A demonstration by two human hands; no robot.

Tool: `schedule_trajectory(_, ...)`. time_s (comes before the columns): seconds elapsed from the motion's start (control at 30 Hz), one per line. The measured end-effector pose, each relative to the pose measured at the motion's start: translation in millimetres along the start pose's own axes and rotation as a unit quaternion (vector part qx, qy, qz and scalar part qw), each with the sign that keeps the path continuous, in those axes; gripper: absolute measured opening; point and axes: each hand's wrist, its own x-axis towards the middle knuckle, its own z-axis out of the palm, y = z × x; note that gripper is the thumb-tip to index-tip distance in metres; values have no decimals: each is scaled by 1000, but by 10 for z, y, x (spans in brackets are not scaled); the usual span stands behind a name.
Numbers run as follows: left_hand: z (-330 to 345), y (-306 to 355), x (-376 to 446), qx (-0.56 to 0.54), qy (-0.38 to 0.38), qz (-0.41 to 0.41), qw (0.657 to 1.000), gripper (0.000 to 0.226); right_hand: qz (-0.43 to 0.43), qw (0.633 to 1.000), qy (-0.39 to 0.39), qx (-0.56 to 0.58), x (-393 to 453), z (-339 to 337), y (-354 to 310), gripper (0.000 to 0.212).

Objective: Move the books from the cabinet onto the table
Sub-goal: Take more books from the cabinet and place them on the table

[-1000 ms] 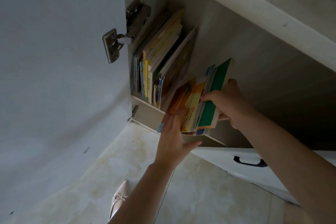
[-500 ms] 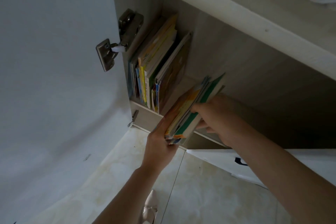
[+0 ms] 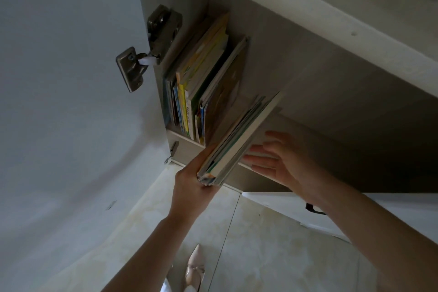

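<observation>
Books (image 3: 233, 142) over shelf edge, L hand (image 3: 189, 187) gripping

shelf (image 3: 315, 123) right: free | left: upright books (image 3: 196, 92) block

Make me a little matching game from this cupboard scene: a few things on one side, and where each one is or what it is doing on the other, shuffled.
Things:
1. left hand
2. right hand
3. row of books
4. shoe

States:
A. stands upright at the left end of the cabinet shelf
B. open, fingers straight, beside the tilted bundle
C. on the pale floor tiles below
D. grips the lower end of the tilted bundle of books

Pairs: 1-D, 2-B, 3-A, 4-C
</observation>
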Motion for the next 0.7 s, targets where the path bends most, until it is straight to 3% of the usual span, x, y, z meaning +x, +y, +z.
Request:
schedule_trajectory(0.07, -3, -15, 0, -3, -1, -1, 1000, 56, -24, 993, 21, -115, 174, -147, 56, 55)
schedule_trajectory(0.13, -19, -53, -17, -4, -4, 8, 1000, 57, -75, 962, 66, -253, 392, -263, 86, 79)
schedule_trajectory(0.2, -42, -100, -37, -19, -9, 15, 1000, 57, -99, 937, 45, -333, 589, -327, 41, 93)
schedule_trajectory(0.3, -55, -165, -51, -53, -16, 19, 998, 56, -135, 921, -21, -364, 846, -440, -99, 105)
schedule_trajectory(0.4, -87, -176, -64, -76, -14, 12, 997, 54, -149, 887, -70, -431, 957, -460, -186, 90)
schedule_trajectory(0.53, -106, -168, -101, -133, -23, -36, 990, 53, -151, 877, -102, -445, 958, -409, -226, 61)
schedule_trajectory(0.63, -144, -140, -84, -93, -14, -87, 992, 56, -174, 877, -85, -440, 909, -373, -205, 55)
schedule_trajectory(0.7, -211, -190, -99, -92, 7, -75, 993, 52, -190, 880, -71, -429, 854, -340, -134, 56)
